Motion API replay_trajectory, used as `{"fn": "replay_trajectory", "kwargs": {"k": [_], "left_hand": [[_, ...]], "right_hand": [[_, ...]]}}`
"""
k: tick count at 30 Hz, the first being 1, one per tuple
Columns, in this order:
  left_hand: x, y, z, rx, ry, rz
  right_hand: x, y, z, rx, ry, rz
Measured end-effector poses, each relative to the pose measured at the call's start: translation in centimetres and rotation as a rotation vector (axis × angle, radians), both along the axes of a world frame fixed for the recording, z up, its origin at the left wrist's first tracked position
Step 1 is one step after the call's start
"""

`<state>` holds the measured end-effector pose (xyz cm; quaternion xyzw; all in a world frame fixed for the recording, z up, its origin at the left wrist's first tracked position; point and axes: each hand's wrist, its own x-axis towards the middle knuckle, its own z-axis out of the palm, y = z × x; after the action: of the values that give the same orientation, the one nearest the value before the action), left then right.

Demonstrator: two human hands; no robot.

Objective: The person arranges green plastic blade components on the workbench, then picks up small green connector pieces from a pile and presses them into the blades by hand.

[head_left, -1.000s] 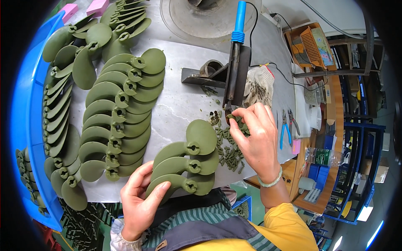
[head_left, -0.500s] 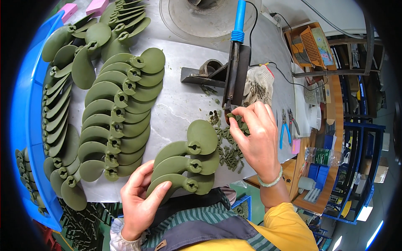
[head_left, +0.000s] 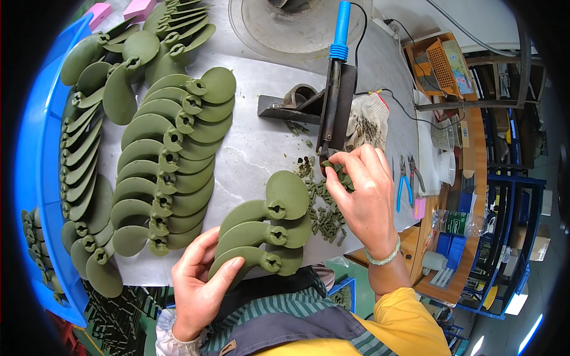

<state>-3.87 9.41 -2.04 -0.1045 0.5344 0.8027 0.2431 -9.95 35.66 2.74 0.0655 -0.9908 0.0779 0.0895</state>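
My left hand [head_left: 202, 285] grips a short stack of olive-green plastic propellers [head_left: 285, 190] by their left-hand blades, thumb on top. Their slotted hubs line up toward the right. My right hand [head_left: 369, 199] is closed in a pinch, with a small green plastic piece [head_left: 328, 164] showing between thumb and forefinger. That pinch is right at the lower tip of a blue-handled soldering iron [head_left: 339, 35], which rests on a dark metal stand [head_left: 291, 108]. Beneath and beside the right hand lies a scatter of small green plastic bits [head_left: 323, 222].
A long overlapped row of propellers [head_left: 172, 139] lies left of centre; more fill the left side near a blue bin [head_left: 37, 166]. A stained glove [head_left: 366, 118], blue-handled pliers [head_left: 405, 187] and a pink block [head_left: 420, 207] lie at the right. The iron's cord [head_left: 361, 35] loops nearby.
Both hands hold almost the same place and grip. The whole view has shifted very slightly; nothing was taken up or let go.
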Motion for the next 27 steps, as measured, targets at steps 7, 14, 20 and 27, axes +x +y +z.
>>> {"fn": "replay_trajectory", "kwargs": {"k": [7, 14, 20, 27], "left_hand": [[0.0, 0.1, 0.1, 0.013, 0.012, -0.004], [0.1, 0.1, 0.3, 0.000, 0.039, -0.023], [0.1, 0.4, 0.4, 0.010, 0.042, -0.020], [0.1, 0.2, 0.5, -0.015, 0.036, -0.032]], "right_hand": [[0.2, -0.3, 0.4, -0.092, -0.016, 0.036], [0.6, -3.1, 2.8, -0.319, -0.130, 0.181], [0.5, -3.7, 2.7, -0.329, -0.171, 0.216], [0.2, -3.9, 2.6, -0.308, -0.165, 0.268]]}}
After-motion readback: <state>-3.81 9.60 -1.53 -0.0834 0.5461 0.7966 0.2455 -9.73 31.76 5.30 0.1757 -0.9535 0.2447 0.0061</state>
